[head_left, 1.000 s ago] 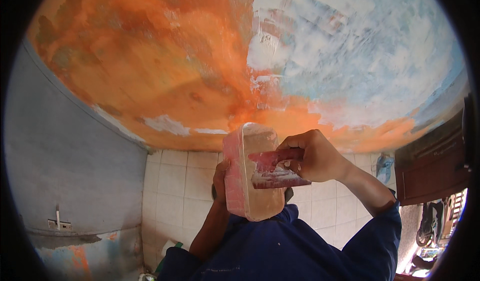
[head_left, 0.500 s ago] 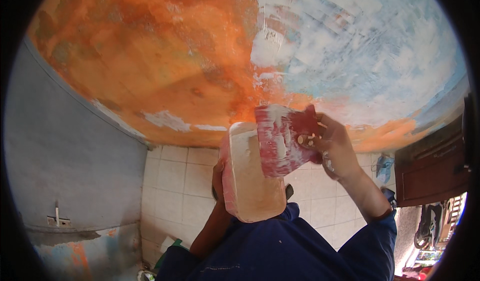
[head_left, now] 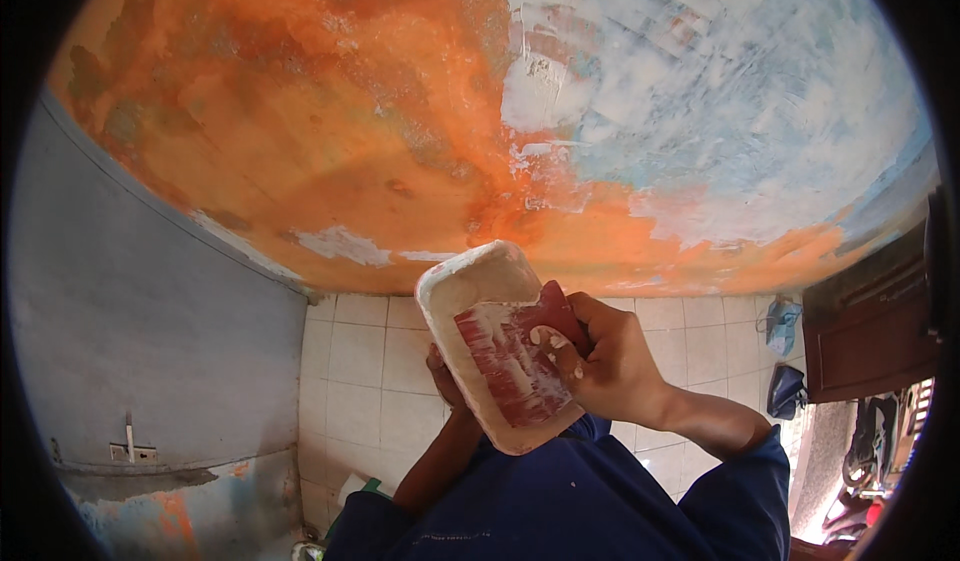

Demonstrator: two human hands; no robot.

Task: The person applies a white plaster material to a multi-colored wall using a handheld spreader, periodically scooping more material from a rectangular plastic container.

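Note:
My left hand (head_left: 446,379) grips a shallow rectangular tub (head_left: 455,277) from its left side and underneath, most of the fingers hidden by the tub. Whitish filler coats the tub's inside. My right hand (head_left: 610,361) is closed on a wide dark-red putty spreader (head_left: 505,371), thumb on its face, with white filler smeared across the blade. The spreader lies over the tub's opening, its blade dipping inside. Dried filler spots show on my right thumb. Ahead stands a wall, orange (head_left: 330,131) on the left and coated with white filler over pale blue (head_left: 720,111) on the right.
A grey wall (head_left: 170,291) with a socket (head_left: 133,452) rises at left. Pale tiles (head_left: 350,381) cover the floor. At right are a brown wooden cabinet or door (head_left: 870,331), a blue bag (head_left: 783,323), a dark bag (head_left: 787,391), and a motorbike (head_left: 865,446) outside.
My right hand has moved the spreader left and down, from above the tub's right edge into its opening. The tub has tilted, its top swinging left.

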